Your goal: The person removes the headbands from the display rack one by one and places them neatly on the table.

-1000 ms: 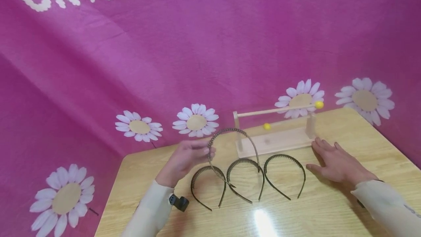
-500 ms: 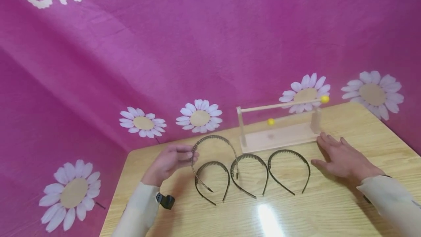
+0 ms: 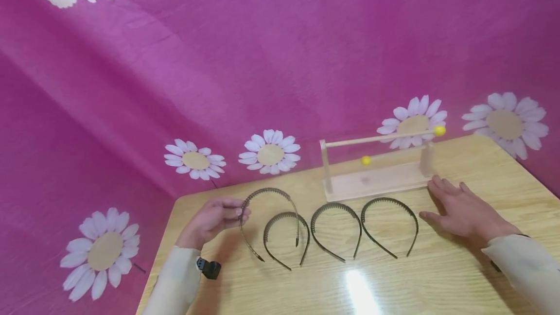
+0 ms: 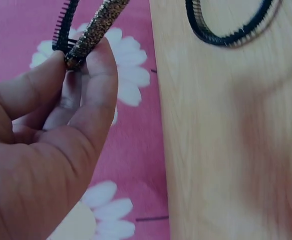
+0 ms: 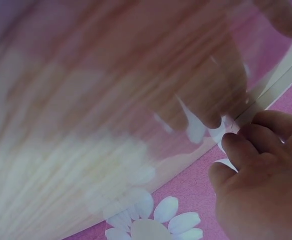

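Note:
In the head view my left hand (image 3: 211,219) pinches the side of a toothed headband (image 3: 267,190), raised above the left of the table with its ends pointing down. The left wrist view shows gold glitter on that headband (image 4: 101,26), gripped between thumb and fingers. Three dark toothed headbands lie in a row: a left one (image 3: 286,214), partly overlapped by the held one, a middle one (image 3: 336,205) and a right one (image 3: 388,200). My right hand (image 3: 463,213) rests on the table, fingers spread, fingertips right at the corner of a wooden stand (image 3: 376,184).
The stand has a rod (image 3: 380,138) with a yellow ball (image 3: 439,131) on its end, and another yellow ball (image 3: 365,160) lower down. A pink cloth with daisies (image 3: 306,62) hangs behind the wooden table (image 3: 319,286). Light glares near the front.
My left hand has moved left and slightly down with the headband, away from over the middle one. The right hand stays by the stand. The head view has shifted slightly.

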Motion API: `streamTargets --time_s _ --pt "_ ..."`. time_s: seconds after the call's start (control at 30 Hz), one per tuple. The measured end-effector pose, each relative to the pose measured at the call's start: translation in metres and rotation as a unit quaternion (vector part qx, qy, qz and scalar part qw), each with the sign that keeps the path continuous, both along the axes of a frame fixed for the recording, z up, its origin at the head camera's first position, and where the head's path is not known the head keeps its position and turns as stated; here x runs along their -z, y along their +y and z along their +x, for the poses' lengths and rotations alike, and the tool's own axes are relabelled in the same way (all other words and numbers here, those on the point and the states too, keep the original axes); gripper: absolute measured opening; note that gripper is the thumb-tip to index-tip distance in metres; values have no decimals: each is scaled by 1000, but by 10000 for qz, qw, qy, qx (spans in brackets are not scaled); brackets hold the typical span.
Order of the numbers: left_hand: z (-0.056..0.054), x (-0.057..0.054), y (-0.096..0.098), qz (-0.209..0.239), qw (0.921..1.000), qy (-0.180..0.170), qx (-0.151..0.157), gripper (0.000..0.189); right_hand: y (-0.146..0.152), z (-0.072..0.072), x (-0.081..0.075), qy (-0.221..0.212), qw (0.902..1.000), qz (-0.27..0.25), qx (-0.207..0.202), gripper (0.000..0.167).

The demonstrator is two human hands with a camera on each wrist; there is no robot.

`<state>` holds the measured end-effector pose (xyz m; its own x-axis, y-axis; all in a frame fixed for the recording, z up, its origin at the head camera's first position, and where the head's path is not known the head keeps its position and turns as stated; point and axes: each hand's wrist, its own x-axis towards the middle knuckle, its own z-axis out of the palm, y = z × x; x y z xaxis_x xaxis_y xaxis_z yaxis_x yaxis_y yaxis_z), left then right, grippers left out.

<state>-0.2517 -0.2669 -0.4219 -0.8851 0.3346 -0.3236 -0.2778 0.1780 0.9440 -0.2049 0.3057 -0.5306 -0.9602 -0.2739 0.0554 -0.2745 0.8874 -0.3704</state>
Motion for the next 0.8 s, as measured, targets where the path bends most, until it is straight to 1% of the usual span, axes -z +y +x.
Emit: streamTargets --time_s 0.13,0.2,0.37,0.6,0.8 --pt "3 2 -16 -125 9998 -4 128 30 -1 -1 0 0 10000 15 -44 91" --pt "6 3 -25 -210 9997 -2 137 30 -1 -1 0 -3 10000 31 -67 91" --pt "9 5 -44 -305 9995 3 32 31 0 -1 1 -3 10000 45 -45 90" --pt "12 10 -69 -434 9990 -34 -114 29 1 -3 0 -3 10000 -5 -68 94" --pt "11 14 -81 -514 9983 -144 -212 29 0 -3 1 -53 10000 15 -29 94"
